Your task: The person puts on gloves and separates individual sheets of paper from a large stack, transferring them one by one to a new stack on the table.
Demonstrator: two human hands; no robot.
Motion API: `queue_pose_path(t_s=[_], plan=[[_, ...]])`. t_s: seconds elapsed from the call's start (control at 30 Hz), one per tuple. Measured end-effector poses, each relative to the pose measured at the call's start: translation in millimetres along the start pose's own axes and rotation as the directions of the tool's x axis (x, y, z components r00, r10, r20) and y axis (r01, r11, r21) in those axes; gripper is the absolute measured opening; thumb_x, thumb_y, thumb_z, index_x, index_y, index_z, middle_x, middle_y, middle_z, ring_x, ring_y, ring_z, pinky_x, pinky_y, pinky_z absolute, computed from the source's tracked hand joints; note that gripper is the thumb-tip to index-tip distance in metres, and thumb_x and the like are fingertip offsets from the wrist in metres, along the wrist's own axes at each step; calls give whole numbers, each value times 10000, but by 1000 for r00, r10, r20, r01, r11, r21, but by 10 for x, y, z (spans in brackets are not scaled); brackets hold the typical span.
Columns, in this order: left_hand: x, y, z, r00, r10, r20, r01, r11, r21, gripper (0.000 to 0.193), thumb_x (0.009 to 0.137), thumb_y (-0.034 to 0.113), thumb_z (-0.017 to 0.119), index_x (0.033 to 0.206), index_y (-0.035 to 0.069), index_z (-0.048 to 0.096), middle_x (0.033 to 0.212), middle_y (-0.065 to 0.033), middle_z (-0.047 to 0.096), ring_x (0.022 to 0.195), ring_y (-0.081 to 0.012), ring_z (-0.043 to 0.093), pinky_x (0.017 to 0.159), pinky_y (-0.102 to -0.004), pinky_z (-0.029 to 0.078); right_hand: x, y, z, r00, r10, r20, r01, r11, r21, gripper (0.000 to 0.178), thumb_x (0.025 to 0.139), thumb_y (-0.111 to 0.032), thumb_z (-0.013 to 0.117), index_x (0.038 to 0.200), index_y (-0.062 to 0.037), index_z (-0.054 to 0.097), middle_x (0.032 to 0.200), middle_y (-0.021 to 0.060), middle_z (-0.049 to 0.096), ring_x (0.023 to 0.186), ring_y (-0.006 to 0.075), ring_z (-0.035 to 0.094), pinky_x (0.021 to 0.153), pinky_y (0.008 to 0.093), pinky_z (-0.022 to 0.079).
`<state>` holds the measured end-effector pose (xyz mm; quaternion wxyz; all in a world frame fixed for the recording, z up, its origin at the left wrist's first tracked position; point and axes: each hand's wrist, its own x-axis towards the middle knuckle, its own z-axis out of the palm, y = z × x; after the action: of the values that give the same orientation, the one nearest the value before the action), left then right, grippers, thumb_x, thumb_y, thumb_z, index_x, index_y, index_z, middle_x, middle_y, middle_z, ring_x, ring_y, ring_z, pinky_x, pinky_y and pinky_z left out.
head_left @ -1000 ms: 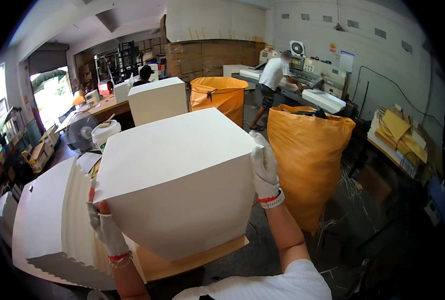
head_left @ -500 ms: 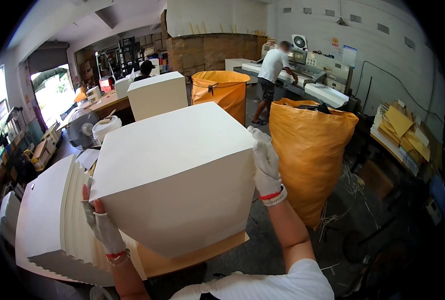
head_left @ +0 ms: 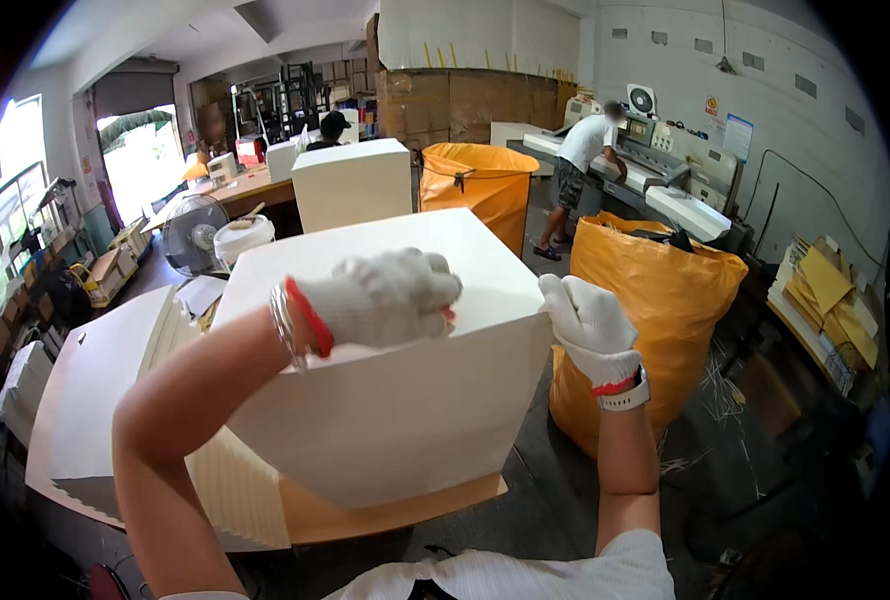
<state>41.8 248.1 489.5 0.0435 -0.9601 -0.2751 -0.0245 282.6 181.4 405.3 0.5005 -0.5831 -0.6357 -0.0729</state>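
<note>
The bench (head_left: pixel 395 513) bore your white paper stack (head_left: pixel 395 420) near its edge; an uneven push risked skewing the upper sheets (head_left: pixel 485 250). Your left hand (head_left: pixel 390 300) curled over the top, your right hand (head_left: pixel 590 325) at a corner; whether either gripped paper, I couldn't tell.

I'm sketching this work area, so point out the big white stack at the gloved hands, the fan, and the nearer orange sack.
White stack (head_left: pixel 405 405): head view, on its front side.
Fan (head_left: pixel 192 236): head view, mid-grille.
Nearer orange sack (head_left: pixel 682 310): head view, on its side.
</note>
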Motion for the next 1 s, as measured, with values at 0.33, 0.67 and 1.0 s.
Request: queue_pose_path(t_s=[0.33, 0.67, 1.0], plan=[[-77, -54, 331, 940, 58, -335, -119, 979, -163, 91, 866, 113, 622, 824, 51, 570, 1002, -61, 616, 1001, -263, 603, 757, -396, 520, 405, -211, 36, 959, -264, -102, 265, 964, 4, 403, 978, -310, 617, 710, -23, 527, 614, 127, 491, 562, 275, 507, 539, 420, 409], [-43, 318, 294, 516, 557, -651, -379, 830, 410, 201, 721, 196, 750, 764, 89, 585, 928, -72, 656, 819, -222, 658, 572, -339, 533, -44, -125, 147, 827, 73, -557, 295, 787, 541, 328, 1002, -198, 536, 1252, 14, 507, 1188, 140, 594, 1072, 265, 603, 1006, 373, 461], [-112, 1215, 886, 481, 37, -876, -498, 834, -239, 332, 708, 54, 796, 984, 47, 611, 1005, -119, 654, 898, -284, 642, 731, -364, 533, -198, -729, 130, 807, 346, -479, 415, 244, 876, 717, 1021, -423, 502, 1524, -32, 173, 1525, 192, 276, 1416, 334, 277, 1195, 491, 180]])
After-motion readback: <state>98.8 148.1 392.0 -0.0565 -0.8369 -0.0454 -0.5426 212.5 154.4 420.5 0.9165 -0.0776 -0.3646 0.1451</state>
